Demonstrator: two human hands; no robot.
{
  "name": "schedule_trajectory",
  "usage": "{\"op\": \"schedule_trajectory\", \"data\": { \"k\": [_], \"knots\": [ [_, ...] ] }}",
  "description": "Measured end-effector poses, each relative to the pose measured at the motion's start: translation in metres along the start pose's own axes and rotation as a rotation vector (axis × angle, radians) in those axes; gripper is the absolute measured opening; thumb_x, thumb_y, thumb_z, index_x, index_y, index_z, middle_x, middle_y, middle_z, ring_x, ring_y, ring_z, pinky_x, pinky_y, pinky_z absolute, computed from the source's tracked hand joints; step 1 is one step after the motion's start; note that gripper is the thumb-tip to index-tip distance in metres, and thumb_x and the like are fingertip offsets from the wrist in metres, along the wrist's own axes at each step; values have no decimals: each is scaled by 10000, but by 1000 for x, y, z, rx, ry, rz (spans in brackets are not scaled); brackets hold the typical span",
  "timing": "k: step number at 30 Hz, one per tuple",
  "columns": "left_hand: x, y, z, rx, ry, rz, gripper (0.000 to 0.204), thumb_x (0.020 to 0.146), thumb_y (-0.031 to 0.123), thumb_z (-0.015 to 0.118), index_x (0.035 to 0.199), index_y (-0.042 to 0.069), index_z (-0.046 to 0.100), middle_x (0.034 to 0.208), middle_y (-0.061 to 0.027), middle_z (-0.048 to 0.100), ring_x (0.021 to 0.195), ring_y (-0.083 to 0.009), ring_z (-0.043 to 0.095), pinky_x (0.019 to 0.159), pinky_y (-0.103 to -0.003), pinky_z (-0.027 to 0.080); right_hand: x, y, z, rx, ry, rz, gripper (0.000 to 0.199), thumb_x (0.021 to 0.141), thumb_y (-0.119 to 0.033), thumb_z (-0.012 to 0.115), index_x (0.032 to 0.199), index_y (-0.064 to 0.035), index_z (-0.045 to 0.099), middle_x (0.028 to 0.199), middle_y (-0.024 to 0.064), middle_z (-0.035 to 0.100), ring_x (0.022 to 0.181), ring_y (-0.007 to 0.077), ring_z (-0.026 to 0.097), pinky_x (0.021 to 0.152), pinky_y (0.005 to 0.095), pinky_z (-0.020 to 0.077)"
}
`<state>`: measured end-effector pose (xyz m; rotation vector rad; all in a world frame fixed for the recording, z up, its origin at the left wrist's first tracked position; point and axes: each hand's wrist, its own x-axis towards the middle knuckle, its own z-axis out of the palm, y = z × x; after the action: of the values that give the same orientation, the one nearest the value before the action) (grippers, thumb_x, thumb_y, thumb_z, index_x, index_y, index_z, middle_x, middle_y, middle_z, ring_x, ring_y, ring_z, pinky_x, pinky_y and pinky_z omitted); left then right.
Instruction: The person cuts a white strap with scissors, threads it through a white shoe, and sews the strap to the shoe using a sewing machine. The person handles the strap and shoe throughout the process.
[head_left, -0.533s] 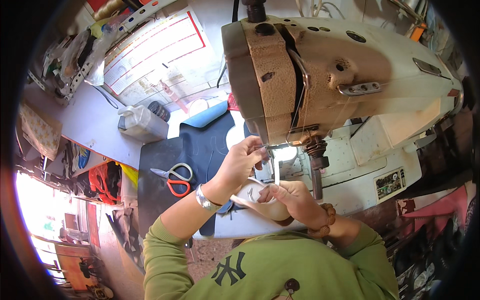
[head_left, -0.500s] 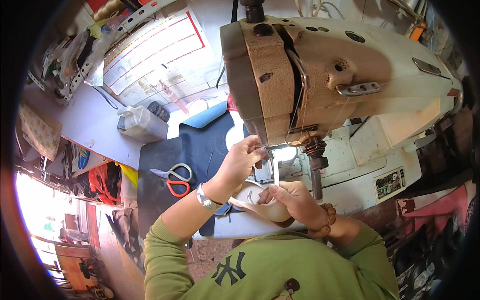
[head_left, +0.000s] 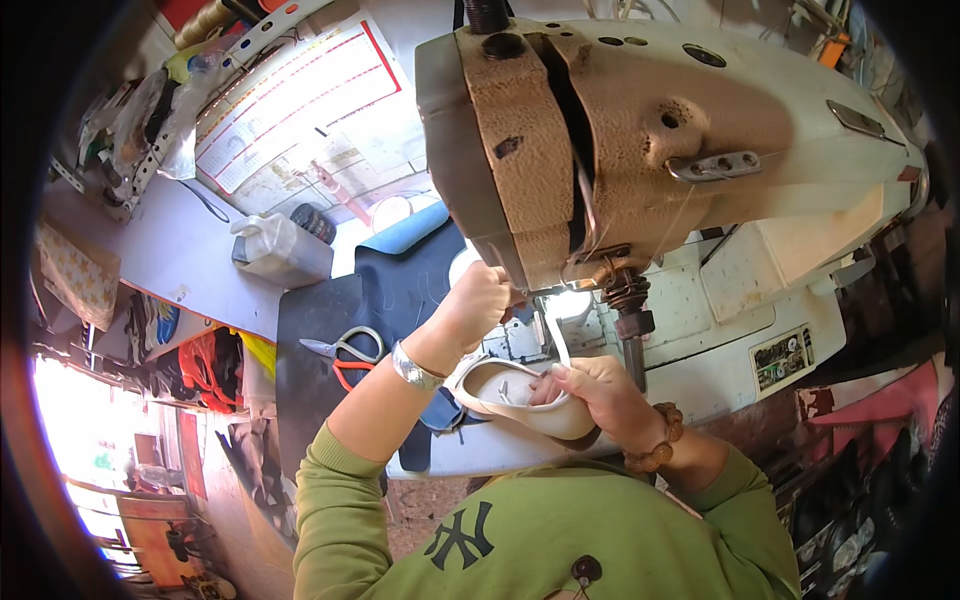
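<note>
In front of me stands a large sewing machine (head_left: 530, 160), its head worn to brown. My left hand (head_left: 478, 305) is curled closed beside the needle area, fingertips partly behind the machine head; what they hold is hidden. A white shoe (head_left: 545, 418) is gripped in my right hand (head_left: 605, 392), fingers inside its opening and thumb on the rim. From that thumb a narrow white strip (head_left: 557, 338) runs up to the needle area. A small pale metal-looking piece lies inside the shoe. My left wrist is just beyond the shoe's left end.
Scissors (head_left: 350, 350) with one orange handle lie on a dark sheet (head_left: 315, 300) left of my forearm. Behind them are a whitish plastic jug (head_left: 285, 250) and a dark round container (head_left: 314, 222). A small parts tray (head_left: 783, 360) is set into the table at right.
My left hand's fingers have curled in closer beside the machine. The shoe has tilted so more of its opening shows, and my right hand has moved slightly right.
</note>
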<state>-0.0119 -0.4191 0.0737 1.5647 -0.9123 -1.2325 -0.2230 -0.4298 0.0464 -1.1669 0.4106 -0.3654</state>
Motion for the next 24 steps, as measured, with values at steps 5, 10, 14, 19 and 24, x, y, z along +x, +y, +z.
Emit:
{"op": "schedule_trajectory", "data": {
  "k": [5,10,14,19,24],
  "knots": [
    [2,-3,-2,-41,-18,53,161,941,234,571,907,88,631,777,26,566,619,-69,470,529,-214,384,1,0,2,-57,9,-9,366,977,-156,446,787,74,659,839,129,675,838,177,613,819,296,476],
    [4,-1,-1,-80,16,25,139,921,75,532,888,30,659,764,-8,633,629,-65,526,505,-214,412,2,-1,3,-49,18,-22,365,971,-165,450,793,74,661,834,116,678,825,161,612,798,285,476],
    [5,4,1,-45,4,41,148,928,81,526,885,35,660,734,-2,606,615,-63,505,500,-211,389,6,-6,7,-77,25,-33,362,963,-175,455,800,71,665,833,104,680,814,141,609,780,268,473],
    [3,5,3,-9,8,64,149,933,93,528,899,30,658,721,7,586,605,-57,476,499,-208,359,8,-11,11,-107,19,-21,357,956,-173,459,805,70,672,842,105,684,808,135,613,780,263,474],
    [0,2,1,2,-42,72,83,913,146,597,888,84,646,750,31,577,615,-54,477,508,-202,372,6,-11,9,-73,36,37,361,955,-176,458,807,74,673,844,117,689,807,145,618,779,268,477]
  ]
}}
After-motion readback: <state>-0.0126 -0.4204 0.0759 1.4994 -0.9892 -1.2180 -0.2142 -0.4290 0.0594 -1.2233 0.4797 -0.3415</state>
